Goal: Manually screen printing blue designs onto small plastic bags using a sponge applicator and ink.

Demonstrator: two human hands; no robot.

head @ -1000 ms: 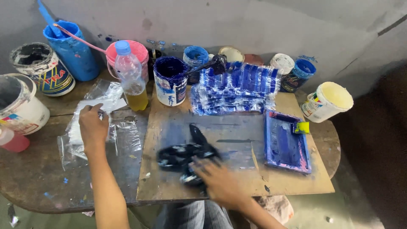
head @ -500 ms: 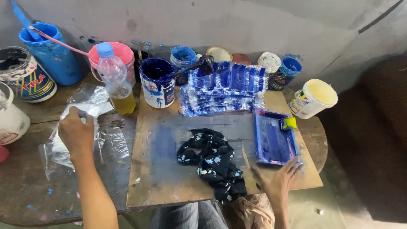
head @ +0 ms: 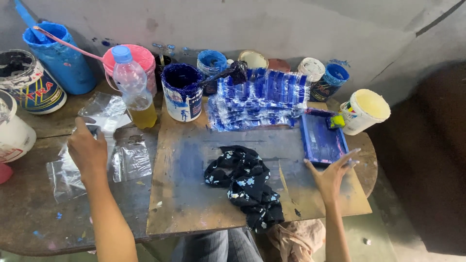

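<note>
So the round, paint-stained wooden table (head: 29,228) carries a big flat wooden board smeared with blue (head: 194,194), and that board is where most of the stuff sits. Along the back there's a row of paint tubs and buckets, plus a stack of clear plastic sleeves streaked with blue paint (head: 259,99) lying at the far edge of the board.

The thing nearest the right hand (head: 332,174) is the blue rectangular paint tray (head: 321,138). It sits at the right end of the board, long axis running away from the person, roughly front to back. The right hand is open, fingers spread, fingertips at the tray's near edge, so the tray lies just ahead of it and slightly to the left. I can't tell if the fingers actually touch the rim or just hover over it.

The dark crumpled cloth with little white flowers (head: 245,182) lies mid-board, between the two arms, a bit closer to the right one.

The left hand (head: 87,150) is way off on the other side, loosely curled and pressing down on a thin clear plastic bag (head: 104,160) on the bare table, well apart from the tray. The clear plastic bottle with yellow liquid and a blue cap (head: 133,87) stands just beyond it.
</note>
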